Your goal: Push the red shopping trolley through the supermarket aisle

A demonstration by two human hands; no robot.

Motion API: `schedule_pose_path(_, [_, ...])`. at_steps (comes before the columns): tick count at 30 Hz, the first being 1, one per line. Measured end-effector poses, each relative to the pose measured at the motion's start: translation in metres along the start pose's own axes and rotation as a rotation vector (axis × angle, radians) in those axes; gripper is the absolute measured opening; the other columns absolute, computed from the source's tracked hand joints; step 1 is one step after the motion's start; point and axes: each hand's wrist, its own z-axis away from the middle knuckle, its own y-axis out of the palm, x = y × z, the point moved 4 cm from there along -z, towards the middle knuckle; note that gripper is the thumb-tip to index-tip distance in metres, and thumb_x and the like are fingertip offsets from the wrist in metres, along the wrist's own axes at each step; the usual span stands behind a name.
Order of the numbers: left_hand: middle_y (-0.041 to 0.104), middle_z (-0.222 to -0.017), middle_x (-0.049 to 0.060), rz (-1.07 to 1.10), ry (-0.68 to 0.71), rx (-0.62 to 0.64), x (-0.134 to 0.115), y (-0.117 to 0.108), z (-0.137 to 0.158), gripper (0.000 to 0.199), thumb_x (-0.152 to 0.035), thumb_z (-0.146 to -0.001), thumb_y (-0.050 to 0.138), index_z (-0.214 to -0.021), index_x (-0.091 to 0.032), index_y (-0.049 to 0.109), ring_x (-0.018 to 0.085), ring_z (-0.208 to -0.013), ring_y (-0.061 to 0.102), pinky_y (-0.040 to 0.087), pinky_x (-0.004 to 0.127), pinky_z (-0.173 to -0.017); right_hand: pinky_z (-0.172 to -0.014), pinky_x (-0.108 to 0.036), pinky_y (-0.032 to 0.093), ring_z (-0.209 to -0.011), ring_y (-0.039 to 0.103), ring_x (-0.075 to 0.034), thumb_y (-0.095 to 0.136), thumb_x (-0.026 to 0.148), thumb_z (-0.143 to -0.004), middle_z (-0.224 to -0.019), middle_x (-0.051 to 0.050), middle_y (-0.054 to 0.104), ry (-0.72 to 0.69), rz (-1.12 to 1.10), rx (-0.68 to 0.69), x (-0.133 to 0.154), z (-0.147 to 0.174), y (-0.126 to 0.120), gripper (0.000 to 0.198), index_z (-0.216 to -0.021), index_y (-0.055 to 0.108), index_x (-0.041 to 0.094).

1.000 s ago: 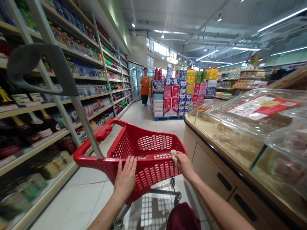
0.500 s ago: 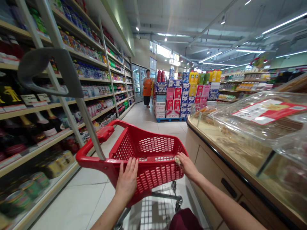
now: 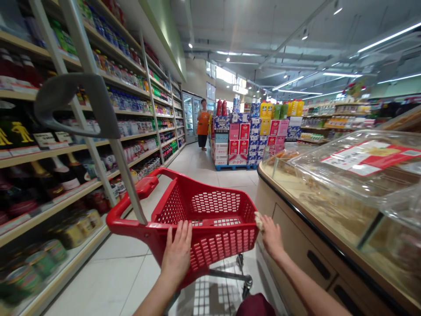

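Observation:
A red plastic shopping cart (image 3: pixel 210 245) with perforated walls stands in front of me, its basket bare inside. My left hand (image 3: pixel 177 250) rests on the near side rim, fingers stretched out and lying flat, thumb beside them. At the cart's front right corner, my right hand (image 3: pixel 271 235) has its fingers closed on a crumpled pale cloth (image 3: pixel 259 221). The cloth touches the corner's outer face; much of it is hidden by my fingers. From the cart's rear side a grey metal pole rises to a dark grey loop handle (image 3: pixel 110 105).
Shelves of bottles and cans (image 3: pixel 144 112) line the left. A wooden counter (image 3: pixel 296 219) with clear plastic food boxes (image 3: pixel 345 166) borders the right. Ahead are stacked drink cartons (image 3: pixel 238 140) on a blue pallet and a person in an orange apron (image 3: pixel 203 123).
My right hand has moved from the side rim near the front to the front corner, taking the cloth along. My left hand stays on the rim. The person ahead has shifted slightly.

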Motion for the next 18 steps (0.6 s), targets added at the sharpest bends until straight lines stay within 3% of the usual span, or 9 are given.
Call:
schedule_pose_path(2, [0.039,-0.133,0.009,0.002,-0.015,-0.004,0.000,0.001,0.000,0.058,-0.016,-0.067,0.039,-0.125,-0.010,0.039,0.025,-0.126,0.027,0.009,0.047,-0.105,-0.098,-0.049,0.025,-0.122,0.034,-0.023,0.028,0.006,-0.079,-0.129,-0.012,0.043,0.008,-0.004,0.014,0.003,0.001,0.000,0.049,-0.124,0.044,0.015])
schedule_pose_path(6, [0.038,-0.133,0.009,0.007,-0.003,0.000,0.000,0.001,0.001,0.059,-0.015,-0.067,0.038,-0.125,-0.011,0.039,0.024,-0.126,0.026,0.008,0.047,-0.105,-0.101,-0.043,0.024,-0.126,0.028,-0.017,0.029,0.002,-0.076,-0.133,-0.004,0.039,-0.358,-0.074,0.035,0.035,0.010,0.009,0.056,-0.127,0.039,0.023])
schedule_pose_path(7, [0.038,-0.134,0.008,0.009,0.007,0.004,0.000,0.001,0.002,0.059,-0.015,-0.067,0.038,-0.126,-0.011,0.038,0.024,-0.126,0.026,0.008,0.047,-0.105,-0.101,-0.044,0.023,-0.125,0.029,-0.017,0.029,0.002,-0.076,-0.132,-0.005,0.040,-0.353,-0.059,0.039,0.034,0.010,0.010,0.055,-0.126,0.040,0.023])
schedule_pose_path(11, [0.037,-0.135,0.009,0.011,0.008,0.015,-0.001,0.000,0.003,0.059,-0.015,-0.067,0.038,-0.126,-0.011,0.037,0.024,-0.127,0.025,0.008,0.048,-0.105,-0.099,-0.048,0.022,-0.124,0.031,-0.022,0.027,0.006,-0.079,-0.131,-0.011,0.040,0.029,0.056,0.034,0.009,0.007,0.005,0.050,-0.127,0.040,0.016])
schedule_pose_path(12, [0.037,-0.135,0.009,0.010,-0.001,0.015,-0.001,0.000,0.004,0.059,-0.015,-0.068,0.038,-0.126,-0.011,0.038,0.025,-0.127,0.025,0.008,0.048,-0.105,-0.099,-0.048,0.022,-0.124,0.030,-0.022,0.026,0.006,-0.079,-0.132,-0.010,0.039,0.050,0.059,0.029,0.011,0.008,0.004,0.051,-0.128,0.039,0.016])
schedule_pose_path(16, [0.036,-0.135,0.010,0.008,-0.002,0.011,-0.002,-0.002,0.004,0.059,-0.016,-0.067,0.039,-0.126,-0.010,0.037,0.025,-0.127,0.024,0.008,0.047,-0.105,-0.103,-0.042,0.018,-0.127,0.025,-0.017,0.028,0.005,-0.078,-0.135,-0.003,0.035,-0.296,0.000,0.077,0.040,0.014,0.004,0.054,-0.130,0.036,0.022])
schedule_pose_path(18, [0.035,-0.135,0.009,0.013,0.016,0.011,-0.002,-0.001,0.004,0.060,-0.016,-0.067,0.039,-0.127,-0.010,0.036,0.024,-0.127,0.024,0.008,0.047,-0.105,-0.102,-0.044,0.018,-0.126,0.026,-0.018,0.029,0.005,-0.078,-0.135,-0.005,0.035,-0.225,0.029,0.091,0.034,0.012,0.002,0.053,-0.129,0.037,0.019])
